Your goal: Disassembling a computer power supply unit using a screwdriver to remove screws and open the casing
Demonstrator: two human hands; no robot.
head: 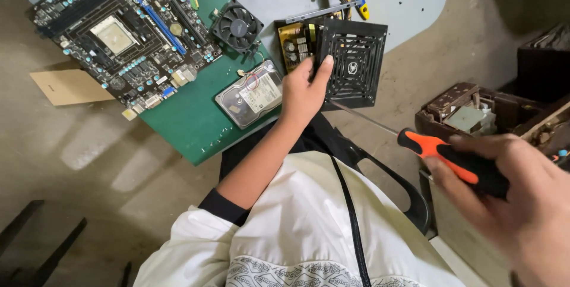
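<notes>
The power supply [338,61], its black fan grille facing up and circuit board exposed at one side, sits at the edge of the green mat [190,120], beside the hard drive [249,94] and below the loose fan [237,25]. The left hand [303,94] grips its near edge, fingers curled over the grille. The right hand [516,198] is closed around an orange-and-black screwdriver [451,159], tip just short of the casing; the work appears to be at the unscrewing stage, and seating the tip calls for a steady case.

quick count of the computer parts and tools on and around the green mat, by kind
motherboard: 1
loose cooling fan: 1
hard drive: 1
power supply unit, held by the left hand: 1
screwdriver, in the right hand: 1
total: 5
</notes>
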